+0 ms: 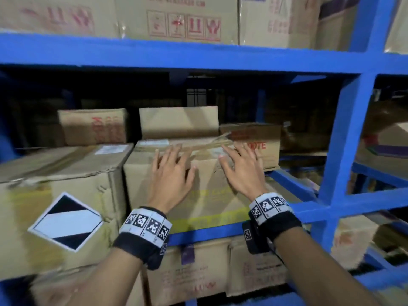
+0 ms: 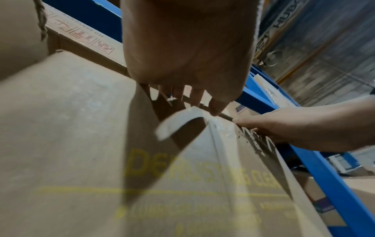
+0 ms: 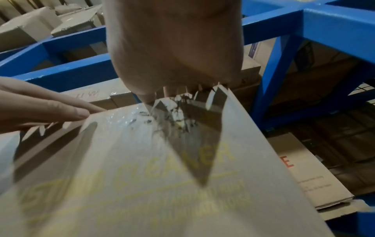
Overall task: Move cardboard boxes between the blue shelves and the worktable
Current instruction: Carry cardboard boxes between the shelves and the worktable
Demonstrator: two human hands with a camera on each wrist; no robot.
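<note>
A cardboard box with faded yellow print (image 1: 207, 195) stands at the front of the middle blue shelf (image 1: 309, 208). My left hand (image 1: 172, 171) lies with spread, straight fingers over the box's upper front edge. My right hand (image 1: 240, 168) does the same a little to the right, its fingertips on the taped top. In the left wrist view my left hand (image 2: 186, 48) reaches the top edge of the box (image 2: 81, 144). In the right wrist view my right hand (image 3: 174, 48) touches the torn tape on the box (image 3: 121, 176). Neither hand grips anything.
A larger box with a black-and-white diamond label (image 1: 66, 221) stands tight against the left side. A small box with red letters (image 1: 260, 146) sits behind on the right, and more boxes (image 1: 178, 122) lie behind. A blue upright (image 1: 348, 138) stands right. Boxes (image 1: 194, 272) fill the shelf below.
</note>
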